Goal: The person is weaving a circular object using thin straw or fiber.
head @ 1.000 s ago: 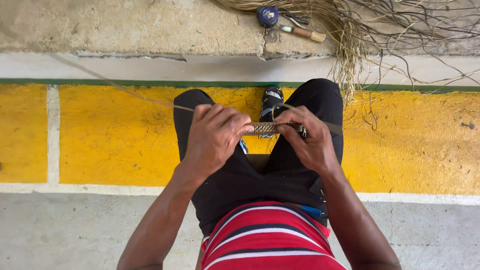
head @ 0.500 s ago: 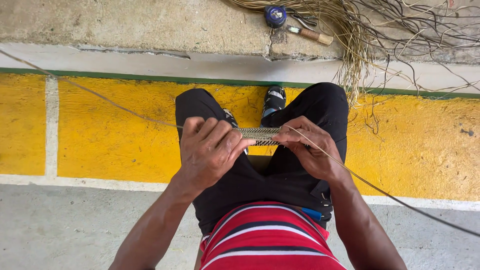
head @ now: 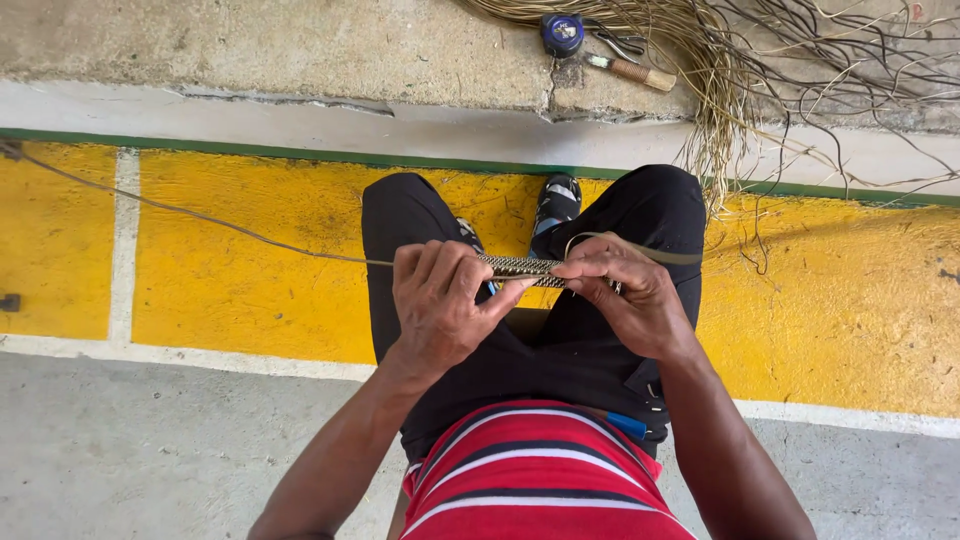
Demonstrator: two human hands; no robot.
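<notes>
The left hand (head: 440, 300) and the right hand (head: 625, 295) meet over the lap, and between them runs a narrow woven band (head: 520, 266), patterned dark and pale, lying level from one hand to the other. The left hand is curled shut around its end of the band, fingers folded over the top and the thumb reaching along the underside toward the right hand. The right hand pinches the other end between thumb and fingertips, with the remaining fingers bent close beside them. A thin strand (head: 200, 215) leaves the left hand's side of the band and trails far off to the left across the yellow painted floor (head: 250, 290). Another pale strand (head: 640, 245) arcs just above the right hand's knuckles and runs off to its right. Beyond the hands, past the knees, a shoe (head: 555, 200) rests on the yellow paint. Farther beyond, on the concrete ledge (head: 300, 50), lie a blue tape measure (head: 563, 33), a tool with a wooden handle (head: 630, 70) just beside it, and a loose bundle of dry fibres (head: 720, 90) spilling over the edge, up and right of the right hand.
</notes>
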